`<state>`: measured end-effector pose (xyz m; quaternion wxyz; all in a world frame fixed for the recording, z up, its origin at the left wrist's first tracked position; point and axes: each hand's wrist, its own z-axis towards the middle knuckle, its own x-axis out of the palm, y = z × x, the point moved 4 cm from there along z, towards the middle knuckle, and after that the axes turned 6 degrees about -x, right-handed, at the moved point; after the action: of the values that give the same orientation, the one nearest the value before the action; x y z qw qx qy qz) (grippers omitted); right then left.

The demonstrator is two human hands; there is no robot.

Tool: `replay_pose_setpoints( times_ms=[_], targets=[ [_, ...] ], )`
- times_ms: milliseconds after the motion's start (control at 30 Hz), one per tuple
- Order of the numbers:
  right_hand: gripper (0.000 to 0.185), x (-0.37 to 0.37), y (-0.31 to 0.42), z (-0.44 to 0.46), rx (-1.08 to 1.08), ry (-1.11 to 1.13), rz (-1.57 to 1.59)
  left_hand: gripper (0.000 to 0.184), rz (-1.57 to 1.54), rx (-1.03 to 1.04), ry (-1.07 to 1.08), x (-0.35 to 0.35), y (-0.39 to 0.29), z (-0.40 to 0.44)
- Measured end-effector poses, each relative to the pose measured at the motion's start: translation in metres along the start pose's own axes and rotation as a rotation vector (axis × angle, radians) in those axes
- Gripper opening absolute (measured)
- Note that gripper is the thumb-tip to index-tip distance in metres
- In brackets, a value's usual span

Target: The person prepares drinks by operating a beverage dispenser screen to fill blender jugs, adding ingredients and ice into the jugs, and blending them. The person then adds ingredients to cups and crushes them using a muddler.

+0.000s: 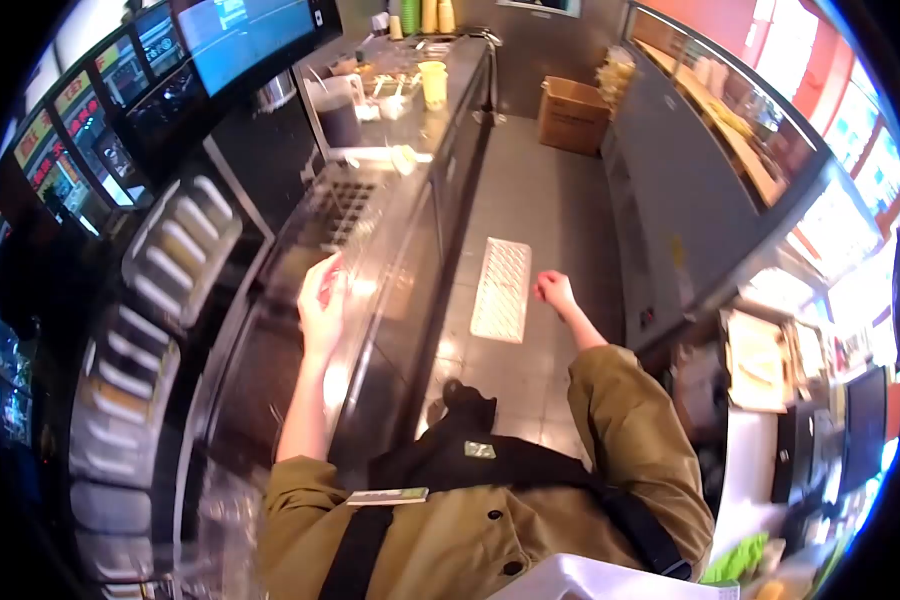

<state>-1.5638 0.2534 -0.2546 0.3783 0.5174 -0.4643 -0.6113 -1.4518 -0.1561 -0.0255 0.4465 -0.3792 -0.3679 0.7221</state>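
My left hand (322, 310) is over the steel counter (395, 300), beside the dark grid rack (340, 210). Its fingers are loosely bent, with a gap between them and the thumb, and I see nothing in it. A blurred, clear patch just beyond it cannot be made out. My right hand (553, 287) hangs above the walkway, to the right of the pale textured mat (502, 290). Its fingers are curled closed, and no object shows in them.
A yellow cup (433, 85) and a dark container (337, 118) stand farther along the counter. Lidded trays (182, 250) line the left. A cardboard box (573, 115) sits at the walkway's far end. A grey partition (690, 180) runs along the right.
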Motion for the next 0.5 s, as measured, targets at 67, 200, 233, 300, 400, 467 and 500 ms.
replay_pose_setpoints(
  times_ms=[67, 200, 233, 300, 400, 467, 500],
  targets=[
    [0.021, 0.037, 0.057, 0.127, -0.266, 0.054, -0.186, 0.025, -0.045, 0.012, -0.114, 0.028, 0.035, 0.073],
    [0.019, 0.1, 0.161, 0.282, -0.616, 0.169, -0.538, 0.024, -0.074, -0.022, -0.126, 0.088, 0.033, 0.163],
    [0.019, 0.118, 0.193, 0.308, -0.742, 0.228, -0.599, 0.022, -0.038, -0.008, -0.133, 0.097, 0.036, 0.185],
    [0.018, 0.169, 0.218, 0.374, -1.061, 0.333, -0.752, 0.02, 0.084, -0.011, -0.168, 0.113, 0.049, 0.227],
    [0.013, 0.283, 0.214, 0.461, -1.572, 0.623, -0.655, 0.025, 0.238, 0.062, -0.329, 0.136, 0.079, 0.288],
    [0.015, 0.352, 0.222, 0.483, -1.129, 1.336, -0.322, 0.031, 0.36, 0.09, -0.419, 0.157, 0.088, 0.319],
    [0.016, 0.385, 0.222, 0.49, -1.123, 1.51, -0.335, 0.042, 0.369, 0.047, -0.448, 0.166, 0.103, 0.335]
  ],
)
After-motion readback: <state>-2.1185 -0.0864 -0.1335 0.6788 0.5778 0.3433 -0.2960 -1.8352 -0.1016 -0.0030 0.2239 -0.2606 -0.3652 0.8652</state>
